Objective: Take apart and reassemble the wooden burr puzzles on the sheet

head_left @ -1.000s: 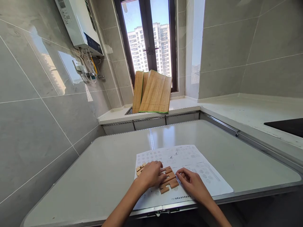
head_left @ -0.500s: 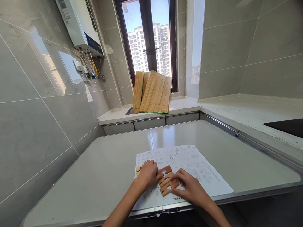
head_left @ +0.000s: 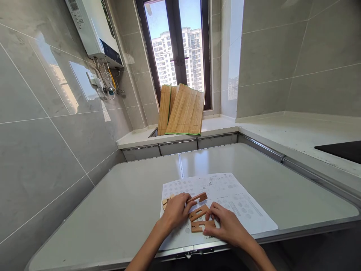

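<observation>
My left hand (head_left: 178, 207) pinches the left end of a reddish-brown notched wooden piece (head_left: 200, 196), which is tilted on its edge. Below it, a slotted wooden piece (head_left: 197, 213) marked with a 2 lies on the printed paper (head_left: 225, 188). Nearest the table's front edge is a brown piece with a notch (head_left: 197, 227). My right hand (head_left: 221, 222) has its fingers closed on the right end of this notched piece, with its index finger near the slotted one. Pale wooden pieces (head_left: 166, 202) sit partly hidden behind my left hand.
The paper rests on a white folding table (head_left: 126, 203) with a metal front edge. Beyond stand a white counter (head_left: 282, 128), a bamboo mat (head_left: 186, 111) against the window and a black panel (head_left: 341, 151) at the right. A white water heater (head_left: 96, 34) hangs upper left.
The three brown pieces have moved apart. My left hand has lifted and tilted the farthest one, and the nearest one has turned more level under my right hand.
</observation>
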Motion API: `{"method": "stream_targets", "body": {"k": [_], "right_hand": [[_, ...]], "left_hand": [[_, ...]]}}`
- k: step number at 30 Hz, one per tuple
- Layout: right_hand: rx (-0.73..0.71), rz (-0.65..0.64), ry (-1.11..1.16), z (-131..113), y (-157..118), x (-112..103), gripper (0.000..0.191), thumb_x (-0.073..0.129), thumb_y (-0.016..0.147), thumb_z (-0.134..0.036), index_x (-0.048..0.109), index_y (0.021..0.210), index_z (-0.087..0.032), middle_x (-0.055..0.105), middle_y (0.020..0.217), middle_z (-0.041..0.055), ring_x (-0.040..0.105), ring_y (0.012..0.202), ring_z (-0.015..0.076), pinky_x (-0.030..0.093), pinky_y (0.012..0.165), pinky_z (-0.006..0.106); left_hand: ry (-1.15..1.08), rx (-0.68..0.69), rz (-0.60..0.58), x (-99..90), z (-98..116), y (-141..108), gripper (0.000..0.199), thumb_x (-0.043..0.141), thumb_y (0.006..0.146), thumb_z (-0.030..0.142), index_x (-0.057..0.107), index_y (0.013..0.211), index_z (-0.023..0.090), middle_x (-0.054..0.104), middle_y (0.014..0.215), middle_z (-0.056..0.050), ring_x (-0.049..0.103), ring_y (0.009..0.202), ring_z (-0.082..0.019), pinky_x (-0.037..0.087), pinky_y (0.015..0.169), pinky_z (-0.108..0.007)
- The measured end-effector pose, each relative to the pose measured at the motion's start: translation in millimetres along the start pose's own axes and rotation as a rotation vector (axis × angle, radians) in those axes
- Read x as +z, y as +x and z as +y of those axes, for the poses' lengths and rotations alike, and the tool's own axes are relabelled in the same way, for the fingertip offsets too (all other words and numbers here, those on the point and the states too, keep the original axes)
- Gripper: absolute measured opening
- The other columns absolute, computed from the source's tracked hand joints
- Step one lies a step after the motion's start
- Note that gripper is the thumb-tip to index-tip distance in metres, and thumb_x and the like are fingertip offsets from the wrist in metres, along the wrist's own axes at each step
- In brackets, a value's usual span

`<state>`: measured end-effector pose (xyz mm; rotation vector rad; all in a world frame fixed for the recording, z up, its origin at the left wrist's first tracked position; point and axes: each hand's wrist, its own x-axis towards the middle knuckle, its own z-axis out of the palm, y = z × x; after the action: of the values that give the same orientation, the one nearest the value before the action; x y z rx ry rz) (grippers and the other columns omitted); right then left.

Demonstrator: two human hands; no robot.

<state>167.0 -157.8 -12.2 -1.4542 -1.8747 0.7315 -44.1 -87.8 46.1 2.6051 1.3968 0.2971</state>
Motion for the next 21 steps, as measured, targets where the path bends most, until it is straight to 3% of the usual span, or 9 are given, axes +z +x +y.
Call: {"method": "stream_targets", "body": {"k": [3, 8, 14, 21], "right_hand": [[-0.007, 0.008, 0.01, 0, 0, 0, 0.022, 0.079, 0.071, -0.032, 0.063, 0.085, -0.026, 0.057, 0.088, -0.0042, 0.052, 0.071, 0.015, 0.038, 0.066, 0.026], [0.006, 0.011, 0.013, -2, 0, -1, 0.023, 0.079, 0.07, -0.03, 0.061, 0.084, -0.025, 0.059, 0.08, -0.0049, 0.051, 0.07, 0.0153, 0.037, 0.066, 0.025], [0.049, 0.004, 0.052, -5, -2, -4, 0.021, 0.076, 0.071, -0.029, 0.06, 0.086, -0.025, 0.058, 0.076, -0.0053, 0.051, 0.07, 0.0157, 0.036, 0.064, 0.025], [0.016, 0.012, 0.061, -3, -1, -4, 0.021, 0.072, 0.076, -0.033, 0.063, 0.093, -0.025, 0.063, 0.084, -0.0029, 0.053, 0.073, 0.0168, 0.039, 0.068, 0.027]], "left_hand": [[-0.159, -0.031, 0.033, 6.4, 2, -9, 0.04, 0.036, 0.105, 0.045, 0.064, 0.091, 0.022, 0.074, 0.083, -0.002, 0.067, 0.074, -0.019, 0.043, 0.067, -0.027], [-0.568, -0.122, 0.198, 21.3, 4, -28, 0.038, 0.041, 0.103, 0.049, 0.065, 0.092, 0.021, 0.074, 0.079, -0.001, 0.066, 0.075, -0.02, 0.045, 0.074, -0.028], [-0.682, -0.138, 0.287, 25.9, 2, -39, 0.035, 0.045, 0.102, 0.048, 0.066, 0.092, 0.022, 0.075, 0.088, -0.004, 0.067, 0.086, -0.022, 0.047, 0.081, -0.031], [-0.741, -0.15, 0.296, 28.1, -2, -40, 0.033, 0.045, 0.102, 0.048, 0.065, 0.096, 0.021, 0.077, 0.093, -0.006, 0.07, 0.093, -0.025, 0.049, 0.084, -0.034]]}}
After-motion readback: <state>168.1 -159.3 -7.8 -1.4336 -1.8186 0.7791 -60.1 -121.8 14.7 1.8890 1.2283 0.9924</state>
